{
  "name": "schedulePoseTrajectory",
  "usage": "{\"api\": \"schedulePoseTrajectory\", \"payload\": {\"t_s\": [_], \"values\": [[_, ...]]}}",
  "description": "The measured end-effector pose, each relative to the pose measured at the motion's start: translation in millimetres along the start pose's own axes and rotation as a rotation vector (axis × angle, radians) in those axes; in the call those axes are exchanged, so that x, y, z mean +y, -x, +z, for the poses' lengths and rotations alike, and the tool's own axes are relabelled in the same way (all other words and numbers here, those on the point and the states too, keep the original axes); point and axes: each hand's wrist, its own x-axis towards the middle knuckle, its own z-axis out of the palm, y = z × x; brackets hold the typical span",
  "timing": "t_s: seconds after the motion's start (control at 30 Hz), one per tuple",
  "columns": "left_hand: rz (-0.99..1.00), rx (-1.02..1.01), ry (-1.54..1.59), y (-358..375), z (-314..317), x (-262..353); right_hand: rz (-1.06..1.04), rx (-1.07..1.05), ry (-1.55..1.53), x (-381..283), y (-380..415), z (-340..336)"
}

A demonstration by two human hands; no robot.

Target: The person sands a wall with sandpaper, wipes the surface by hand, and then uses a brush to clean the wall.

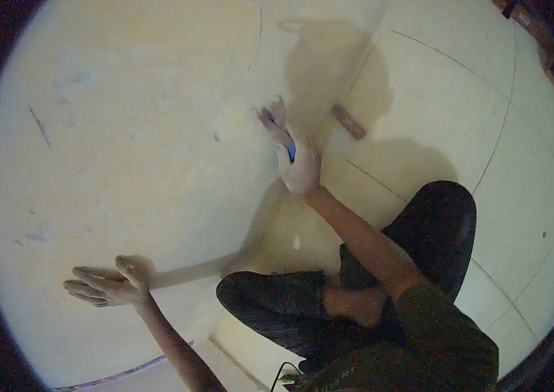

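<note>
at the bottom of the view, nearest the camera, were the person's dark shirt (381,359) and a thin black cable (274,379) curving up beside it. just past them lay the bent legs in dark trousers (270,304), one knee toward the wall and the other out over the tiles, with a bare foot or shin (352,304) between.

the left hand (110,284) was out to the side at the pale yellow wall (127,170), its grip empty, fingers stretched out and dusty, the thumb standing apart; whether the palm met the surface could not be told. a patterned strip (120,374) ran along the lower left.

farther up, the right hand (300,163) was closed over a blue object (291,151), thumb on one side and fingers on the other, so that only a little blue showed between them. the object was at the wall, near its foot; the fingertips were blurred.

beyond that hand, a reddish-brown block (349,122) lay on the tiled floor (519,189), near the hand but apart from it. dark marks and bluish patches dotted the wall, and the person's shadow (336,65) fell past the block.
</note>
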Motion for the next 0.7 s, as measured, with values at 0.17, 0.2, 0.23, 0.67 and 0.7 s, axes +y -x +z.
{"api": "schedulePoseTrajectory", "payload": {"t_s": [0.17, 0.2, 0.23, 0.67, 0.7], "values": [[0.013, -0.002, 0.008, -25.6, 6.6, -29.1, -0.143, 0.048, -0.074, -44.9, -12.8, 14.0], [0.011, 0.001, 0.014, -27.2, 6.4, -29.2, -0.143, 0.035, -0.045, -39.1, -8.8, 14.9], [0.018, -0.001, 0.012, -24.8, 5.8, -33.2, -0.147, 0.024, -0.013, -31.9, -3.2, 15.6], [-0.008, 0.018, 0.030, -16.5, 9.1, -26.5, -0.187, 0.097, -0.037, -28.8, -1.2, 16.1], [-0.002, 0.023, 0.048, -15.1, 7.4, -22.7, -0.174, 0.074, -0.018, -23.7, -1.5, 14.7]]}}
